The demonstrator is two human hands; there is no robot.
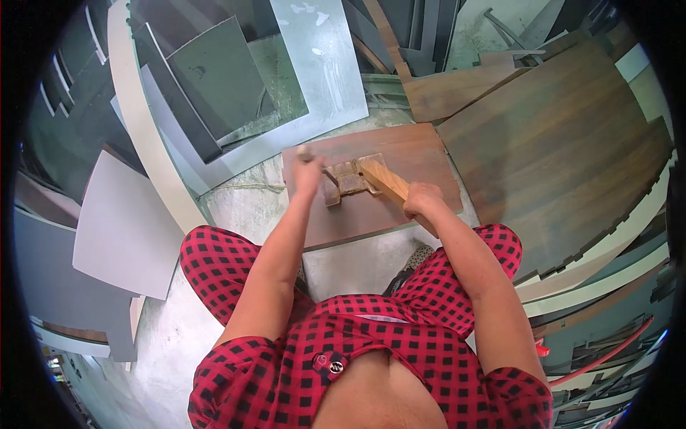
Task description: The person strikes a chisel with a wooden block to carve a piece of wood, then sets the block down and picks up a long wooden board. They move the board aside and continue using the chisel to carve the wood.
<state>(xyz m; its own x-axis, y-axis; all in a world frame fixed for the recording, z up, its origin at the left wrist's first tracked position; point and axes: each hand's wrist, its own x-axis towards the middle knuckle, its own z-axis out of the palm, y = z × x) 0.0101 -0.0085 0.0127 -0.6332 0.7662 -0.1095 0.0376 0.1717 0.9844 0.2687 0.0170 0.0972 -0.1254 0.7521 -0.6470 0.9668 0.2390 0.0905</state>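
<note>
Through the right hand point(423, 199) slants a batten point(386, 181).

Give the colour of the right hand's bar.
The wooden bar is golden brown, best seen in head view.

Looks forward and steeply down from head height, past checked shirt point(429, 342) close below, to left hand point(309, 176) and right hand point(423, 199).

Left grip point(308, 174), right grip point(423, 199) curled
</note>
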